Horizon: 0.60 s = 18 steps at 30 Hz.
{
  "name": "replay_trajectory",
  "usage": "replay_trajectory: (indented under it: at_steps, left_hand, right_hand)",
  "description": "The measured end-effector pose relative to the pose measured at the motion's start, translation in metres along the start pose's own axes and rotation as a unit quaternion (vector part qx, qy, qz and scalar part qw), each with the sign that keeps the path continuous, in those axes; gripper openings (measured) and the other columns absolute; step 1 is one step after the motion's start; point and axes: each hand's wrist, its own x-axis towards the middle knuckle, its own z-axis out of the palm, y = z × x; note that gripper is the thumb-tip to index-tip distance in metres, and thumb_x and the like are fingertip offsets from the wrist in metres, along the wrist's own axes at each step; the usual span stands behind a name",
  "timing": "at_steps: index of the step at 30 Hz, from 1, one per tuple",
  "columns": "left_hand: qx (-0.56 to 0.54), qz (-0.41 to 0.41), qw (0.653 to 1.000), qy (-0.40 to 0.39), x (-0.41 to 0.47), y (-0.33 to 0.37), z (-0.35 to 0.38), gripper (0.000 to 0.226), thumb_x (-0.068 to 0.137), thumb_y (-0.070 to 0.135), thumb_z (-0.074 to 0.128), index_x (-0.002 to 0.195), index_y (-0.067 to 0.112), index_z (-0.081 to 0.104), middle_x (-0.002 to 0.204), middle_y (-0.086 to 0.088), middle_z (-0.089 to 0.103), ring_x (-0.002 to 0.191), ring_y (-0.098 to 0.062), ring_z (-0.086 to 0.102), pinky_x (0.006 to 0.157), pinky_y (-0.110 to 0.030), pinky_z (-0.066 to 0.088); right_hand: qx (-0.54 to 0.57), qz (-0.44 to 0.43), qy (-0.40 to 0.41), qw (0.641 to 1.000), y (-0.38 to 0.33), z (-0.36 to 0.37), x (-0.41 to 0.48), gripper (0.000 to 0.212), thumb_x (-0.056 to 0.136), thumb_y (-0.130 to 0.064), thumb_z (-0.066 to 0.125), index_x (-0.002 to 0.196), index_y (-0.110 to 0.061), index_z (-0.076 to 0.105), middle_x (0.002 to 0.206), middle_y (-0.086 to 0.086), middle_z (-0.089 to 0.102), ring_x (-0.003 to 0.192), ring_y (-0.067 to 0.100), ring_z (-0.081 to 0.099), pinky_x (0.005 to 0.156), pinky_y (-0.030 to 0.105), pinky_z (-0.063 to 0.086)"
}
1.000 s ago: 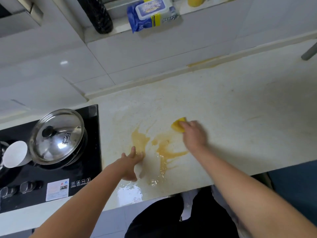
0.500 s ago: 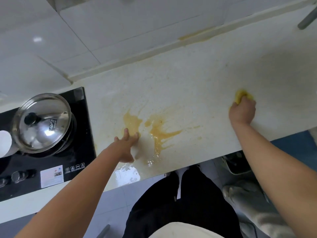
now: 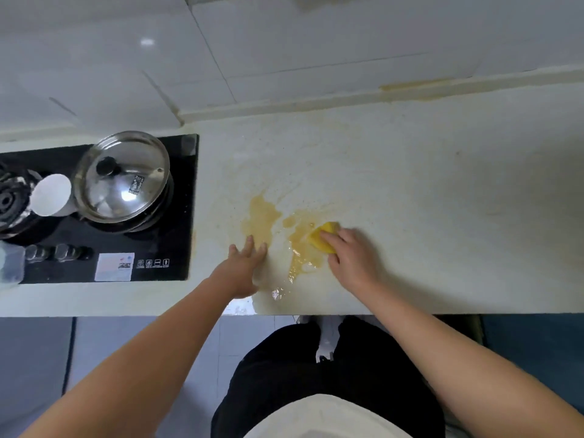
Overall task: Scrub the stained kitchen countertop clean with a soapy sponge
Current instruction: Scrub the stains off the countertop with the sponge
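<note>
Yellow sponge (image 3: 322,237), half covered by right hand (image 3: 354,257), lay flat on pale speckled countertop (image 3: 442,191), at right side of brown-orange stain (image 3: 262,216). Stain sat in two wet blotches near front edge, with glossy streaks toward the edge and a faint yellowish haze around them.

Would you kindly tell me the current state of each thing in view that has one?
countertop: stained brown, wet near the front edge.
sponge: held, pressed onto the stain.
right hand: grips the sponge.
left hand: open, flat on the countertop.
pot: lid on, sits on the stove.
</note>
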Motion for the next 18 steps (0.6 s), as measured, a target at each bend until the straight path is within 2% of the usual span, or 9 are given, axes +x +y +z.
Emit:
replay_trajectory:
  at_steps: [2,3,5,6,8,10,12,14,18]
  left_hand:
    - [-0.027,-0.01,0.999,0.036,-0.01,0.002,0.014,0.097,0.092,0.014,0.061,0.164,0.033,-0.002,0.171,0.003,-0.018,0.157,-0.041,-0.003,0.107,-0.048,0.048]
    - [-0.045,-0.02,0.997,0.052,-0.016,0.003,0.021,0.094,0.093,0.01,0.058,0.164,0.032,0.0,0.171,0.003,-0.017,0.158,-0.038,-0.004,0.107,-0.047,0.048]
    - [-0.078,-0.04,0.994,0.067,-0.026,0.006,0.034,0.092,0.093,0.008,0.057,0.164,0.03,0.003,0.171,0.003,-0.015,0.158,-0.036,-0.003,0.105,-0.043,0.048]
    - [-0.086,-0.046,0.993,0.069,-0.031,0.008,0.038,0.093,0.093,0.009,0.06,0.164,0.03,0.003,0.17,0.002,-0.015,0.157,-0.037,-0.002,0.103,-0.042,0.049]
    - [-0.109,-0.069,0.989,0.067,-0.038,0.01,0.048,0.098,0.091,0.014,0.066,0.164,0.03,0.003,0.171,0.001,-0.015,0.156,-0.038,-0.002,0.101,-0.041,0.051]
    - [-0.119,-0.088,0.987,0.068,-0.042,0.011,0.054,0.1,0.091,0.019,0.069,0.164,0.032,0.002,0.17,0.001,-0.014,0.155,-0.04,-0.001,0.098,-0.041,0.051]
    - [-0.122,-0.105,0.985,0.061,-0.044,0.012,0.057,0.102,0.09,0.02,0.07,0.163,0.033,0.0,0.17,0.001,-0.015,0.155,-0.043,-0.001,0.096,-0.041,0.052]
    - [-0.125,-0.112,0.985,0.039,-0.045,0.013,0.057,0.107,0.089,0.021,0.072,0.163,0.033,-0.004,0.17,0.0,-0.019,0.155,-0.045,-0.005,0.101,-0.044,0.051]
    - [-0.124,-0.104,0.987,0.003,-0.042,0.013,0.048,0.11,0.086,0.014,0.07,0.162,0.031,-0.007,0.168,-0.004,-0.023,0.153,-0.049,-0.004,0.099,-0.043,0.053]
  right_hand:
    - [-0.027,-0.122,-0.041,0.991,0.006,-0.006,-0.006,0.06,0.079,0.002,0.063,0.132,-0.027,0.062,0.113,0.001,0.058,0.094,0.026,0.054,0.079,0.031,0.043]
    - [-0.068,-0.199,-0.081,0.974,0.007,-0.005,-0.009,0.062,0.079,-0.001,0.064,0.132,-0.033,0.06,0.111,-0.003,0.058,0.092,0.025,0.054,0.079,0.033,0.044]
    - [-0.152,-0.314,-0.193,0.917,0.007,0.004,-0.017,0.07,0.077,-0.006,0.066,0.133,-0.045,0.05,0.111,-0.011,0.055,0.094,0.018,0.052,0.082,0.034,0.045]
    - [-0.17,-0.342,-0.233,0.894,0.005,0.008,-0.02,0.074,0.075,-0.006,0.067,0.133,-0.048,0.048,0.111,-0.013,0.054,0.096,0.016,0.051,0.083,0.034,0.045]
    - [-0.181,-0.382,-0.255,0.87,0.004,0.014,-0.009,0.076,0.073,-0.004,0.068,0.131,-0.049,0.049,0.11,-0.014,0.053,0.096,0.015,0.05,0.081,0.032,0.044]
    - [-0.2,-0.371,-0.221,0.879,0.004,0.015,0.023,0.072,0.074,-0.005,0.067,0.129,-0.049,0.05,0.107,-0.012,0.053,0.094,0.018,0.051,0.077,0.033,0.045]
    - [-0.201,-0.32,-0.168,0.91,0.006,0.009,0.063,0.066,0.076,-0.006,0.063,0.127,-0.047,0.056,0.105,-0.008,0.054,0.091,0.023,0.053,0.078,0.037,0.047]
    - [-0.167,-0.265,-0.142,0.939,0.009,-0.002,0.089,0.059,0.078,-0.004,0.06,0.123,-0.042,0.064,0.102,-0.006,0.055,0.087,0.025,0.054,0.079,0.04,0.049]
    - [-0.112,-0.204,-0.084,0.969,0.008,-0.016,0.085,0.05,0.082,-0.003,0.061,0.126,-0.027,0.066,0.099,-0.002,0.054,0.085,0.026,0.051,0.079,0.043,0.05]
